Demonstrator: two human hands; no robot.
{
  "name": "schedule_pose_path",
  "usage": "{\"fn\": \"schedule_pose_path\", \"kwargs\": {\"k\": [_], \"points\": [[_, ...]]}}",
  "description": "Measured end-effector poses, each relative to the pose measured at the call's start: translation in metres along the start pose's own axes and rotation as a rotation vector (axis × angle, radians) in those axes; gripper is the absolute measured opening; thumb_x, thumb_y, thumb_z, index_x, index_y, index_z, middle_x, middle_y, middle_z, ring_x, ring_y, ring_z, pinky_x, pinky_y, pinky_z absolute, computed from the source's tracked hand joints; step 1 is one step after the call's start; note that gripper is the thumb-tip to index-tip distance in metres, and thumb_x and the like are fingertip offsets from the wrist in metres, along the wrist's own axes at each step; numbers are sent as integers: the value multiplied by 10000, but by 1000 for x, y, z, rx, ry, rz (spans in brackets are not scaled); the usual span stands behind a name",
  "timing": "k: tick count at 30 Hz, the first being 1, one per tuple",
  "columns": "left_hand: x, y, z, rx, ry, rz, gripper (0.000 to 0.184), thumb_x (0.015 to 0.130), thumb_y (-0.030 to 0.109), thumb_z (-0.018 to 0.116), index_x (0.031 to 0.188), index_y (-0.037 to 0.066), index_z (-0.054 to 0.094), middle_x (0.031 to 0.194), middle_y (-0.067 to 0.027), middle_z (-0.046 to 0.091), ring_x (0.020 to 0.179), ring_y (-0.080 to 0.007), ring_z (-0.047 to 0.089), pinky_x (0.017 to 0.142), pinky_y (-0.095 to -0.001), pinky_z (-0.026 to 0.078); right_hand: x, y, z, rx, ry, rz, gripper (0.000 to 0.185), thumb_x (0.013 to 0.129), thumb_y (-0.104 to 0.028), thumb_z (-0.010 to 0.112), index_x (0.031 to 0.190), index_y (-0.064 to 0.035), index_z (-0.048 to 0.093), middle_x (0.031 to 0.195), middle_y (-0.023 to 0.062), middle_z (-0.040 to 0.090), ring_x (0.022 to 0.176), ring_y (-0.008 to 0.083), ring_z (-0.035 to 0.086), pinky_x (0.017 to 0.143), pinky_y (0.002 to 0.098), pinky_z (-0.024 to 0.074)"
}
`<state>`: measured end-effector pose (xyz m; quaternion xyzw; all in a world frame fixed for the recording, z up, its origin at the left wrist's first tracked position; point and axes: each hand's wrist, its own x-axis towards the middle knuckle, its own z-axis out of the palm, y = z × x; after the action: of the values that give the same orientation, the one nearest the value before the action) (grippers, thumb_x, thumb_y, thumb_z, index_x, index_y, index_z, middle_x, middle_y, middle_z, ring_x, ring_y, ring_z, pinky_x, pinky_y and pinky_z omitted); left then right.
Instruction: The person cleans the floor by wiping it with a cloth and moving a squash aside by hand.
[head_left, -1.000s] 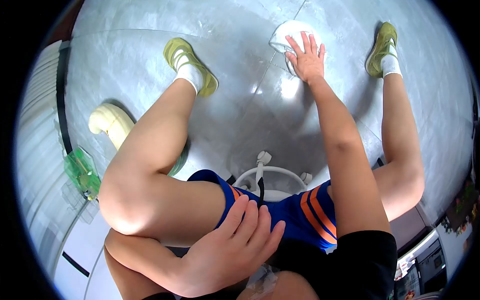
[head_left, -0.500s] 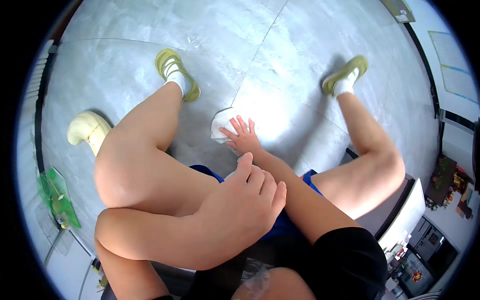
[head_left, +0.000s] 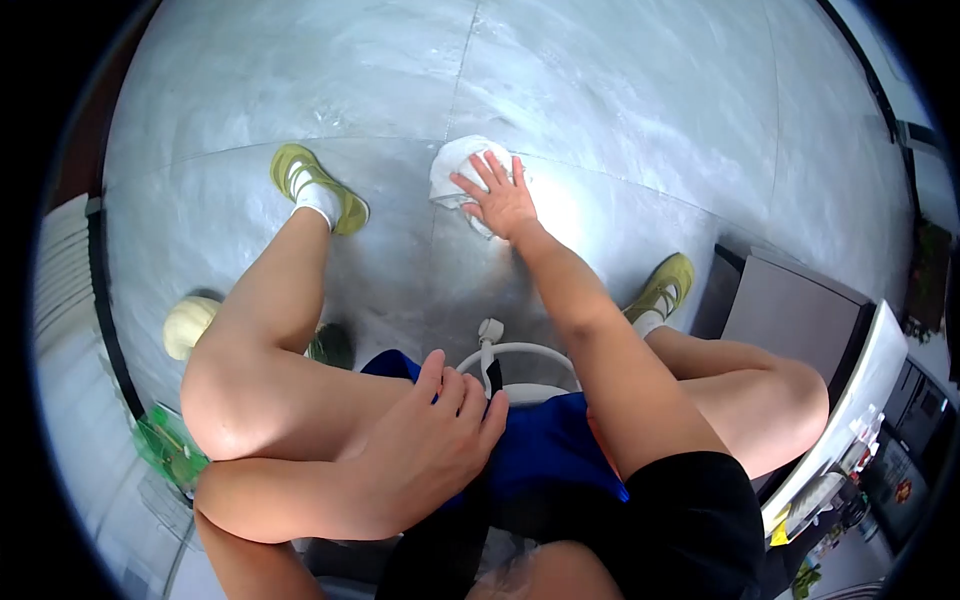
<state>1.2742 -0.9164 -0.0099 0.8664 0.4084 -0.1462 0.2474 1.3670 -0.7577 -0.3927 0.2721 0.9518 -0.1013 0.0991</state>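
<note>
On the grey floor lies a white cloth (head_left: 455, 165), bunched and folded along its lower edge. My right hand (head_left: 505, 203) rests flat on it with the fingers spread, pressing it down rather than gripping it. My left hand (head_left: 440, 430) hovers by my left thigh, near the blue shorts (head_left: 545, 455). Its fingers are loosely bent and apart, and nothing shows in them; the palm is hidden.
My green shoes (head_left: 665, 285) stand on either side. Beneath me is a white ring-shaped bar (head_left: 535, 350) with a caster (head_left: 490, 328). At right are a grey cabinet (head_left: 795, 310) and white tabletop (head_left: 880, 365). A rounded cream object (head_left: 190, 327) sits left.
My right hand and the cloth have moved forward across the floor, close to the tile seam. My right foot has drawn back nearer to me. The view has shifted, and the white ring now shows.
</note>
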Motion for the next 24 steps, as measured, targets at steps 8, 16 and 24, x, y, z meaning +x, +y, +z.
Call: {"fn": "schedule_pose_path", "kwargs": {"k": [8, 16, 24], "points": [[13, -1, -17, 35, -7, 56, 449, 922, 161, 545, 1348, 19, 538, 1164, -218, 624, 1095, -338, 594, 1071, -532, 361, -122, 17, 22, 140, -97, -54, 640, 977, -496, 505, 1557, -359, 271, 1648, 69, 188, 1524, 311, 133, 1197, 605, 91], [14, 16, -1, 6, 53, 47, 416, 924, 178, 529, 1307, 21, 571, 1168, -208, 618, 1100, -343, 592, 1053, -535, 393, -116, 89, 54, 333, 410, 1022, 592, 1009, -418, 439, 1568, -301, 281, 1638, 171, 181, 1525, 369, 88, 1177, 639, 43], [22, 25, 5, 14, 39, 42, 420, 925, 182, 525, 1312, 27, 571, 1159, -200, 619, 1084, -334, 597, 1061, -515, 388, 17, -6, 21, 260, 136, 499, 542, 1018, -523, 356, 1544, -404, 305, 1664, 161, 85, 1526, 407, 5, 1139, 696, -29]]}}
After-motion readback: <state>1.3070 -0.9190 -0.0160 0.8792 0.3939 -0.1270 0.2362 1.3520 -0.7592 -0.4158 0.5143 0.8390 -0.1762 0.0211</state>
